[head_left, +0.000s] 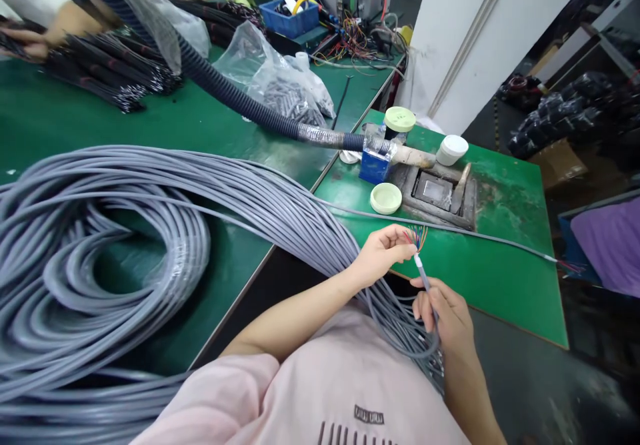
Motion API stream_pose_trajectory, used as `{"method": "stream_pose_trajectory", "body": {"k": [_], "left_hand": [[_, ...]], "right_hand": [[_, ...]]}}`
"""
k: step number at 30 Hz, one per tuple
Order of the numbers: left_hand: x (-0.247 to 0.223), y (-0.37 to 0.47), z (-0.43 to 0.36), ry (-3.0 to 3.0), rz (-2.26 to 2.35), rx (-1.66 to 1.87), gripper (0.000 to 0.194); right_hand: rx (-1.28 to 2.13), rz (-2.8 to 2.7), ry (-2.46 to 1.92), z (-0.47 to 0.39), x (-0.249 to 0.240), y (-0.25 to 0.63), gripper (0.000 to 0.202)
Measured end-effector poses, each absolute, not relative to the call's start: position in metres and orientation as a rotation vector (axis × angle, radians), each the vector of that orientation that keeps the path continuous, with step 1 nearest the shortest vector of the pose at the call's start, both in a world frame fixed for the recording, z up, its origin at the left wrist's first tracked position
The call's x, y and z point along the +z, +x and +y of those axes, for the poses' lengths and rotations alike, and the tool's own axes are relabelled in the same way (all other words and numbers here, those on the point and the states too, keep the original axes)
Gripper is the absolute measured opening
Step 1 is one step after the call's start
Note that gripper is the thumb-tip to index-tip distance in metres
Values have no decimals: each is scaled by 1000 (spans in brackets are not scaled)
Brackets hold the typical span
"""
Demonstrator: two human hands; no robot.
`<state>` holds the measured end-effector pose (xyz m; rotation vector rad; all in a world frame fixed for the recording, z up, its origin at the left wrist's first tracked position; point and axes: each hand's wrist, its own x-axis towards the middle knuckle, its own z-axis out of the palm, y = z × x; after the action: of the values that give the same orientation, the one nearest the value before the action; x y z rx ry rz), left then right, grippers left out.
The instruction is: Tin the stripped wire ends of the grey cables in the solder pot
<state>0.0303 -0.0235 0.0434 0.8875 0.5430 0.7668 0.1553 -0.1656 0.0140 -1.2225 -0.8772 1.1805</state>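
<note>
My left hand (385,253) pinches the thin coloured wires (419,237) that fan out of a grey cable's stripped end. Just below the wires, a white band (418,260) wraps the cable. My right hand (444,308) is closed around the grey cable (424,277) a little under that band. A thick bundle of grey cables (320,231) runs from a big coil (180,258) on the left and hangs down in front of my body. One single cable (480,235) lies across the green board, its coloured wire ends (570,267) at the board's right edge.
A solder pot (435,191) with a brush-like tool sits on the green board (520,285), near a pale green lid (386,198), a white jar (452,149) and a ribbed hose (240,101). Plastic bags (285,91) lie behind. Another person's hand (75,21) is at upper left beside black wires.
</note>
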Motion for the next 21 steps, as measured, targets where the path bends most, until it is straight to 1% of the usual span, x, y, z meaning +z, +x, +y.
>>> {"method": "stream_pose_trajectory", "body": {"k": [2, 4, 8, 10, 18, 21], "left_hand": [[41, 30, -20, 851, 528, 766, 23], [37, 28, -17, 802, 504, 728, 22], [31, 24, -11, 754, 429, 644, 35], [29, 22, -8, 765, 391, 615, 38], [30, 9, -3, 872, 327, 587, 38], [29, 9, -4, 879, 284, 579, 36]], "right_hand": [[1192, -876, -1220, -165, 13, 155, 29], [1212, -874, -1206, -164, 11, 155, 28], [1247, -873, -1165, -163, 10, 152, 27], [1270, -869, -1140, -164, 9, 151, 28], [1280, -887, -1144, -167, 6, 145, 29], [1285, -875, -1136, -168, 4, 143, 29]]}}
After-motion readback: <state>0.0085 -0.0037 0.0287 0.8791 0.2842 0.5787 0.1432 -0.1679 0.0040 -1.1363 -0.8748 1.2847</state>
